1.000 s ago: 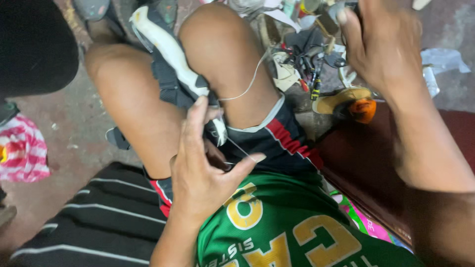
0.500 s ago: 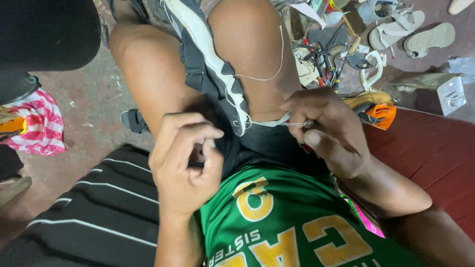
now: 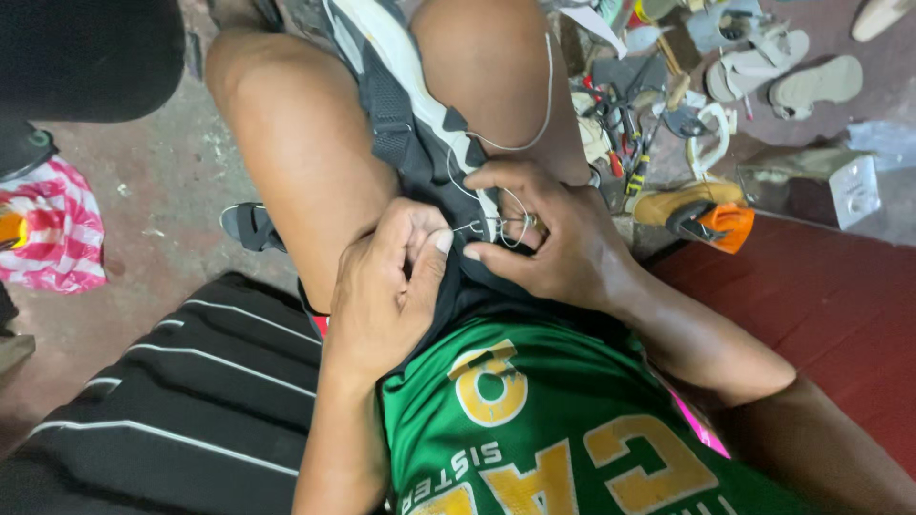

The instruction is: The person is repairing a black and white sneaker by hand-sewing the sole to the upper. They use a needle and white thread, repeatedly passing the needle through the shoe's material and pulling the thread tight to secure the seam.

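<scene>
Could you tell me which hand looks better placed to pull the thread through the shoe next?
Probably the left hand: its fingers pinch the needle where the thread meets the shoe. The right hand presses on the shoe, steadying it.

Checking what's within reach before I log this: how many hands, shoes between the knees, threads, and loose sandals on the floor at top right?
Hands: 2, left hand and right hand
Shoe: 1
Thread: 1
Sandals: 2
Total: 6
</scene>
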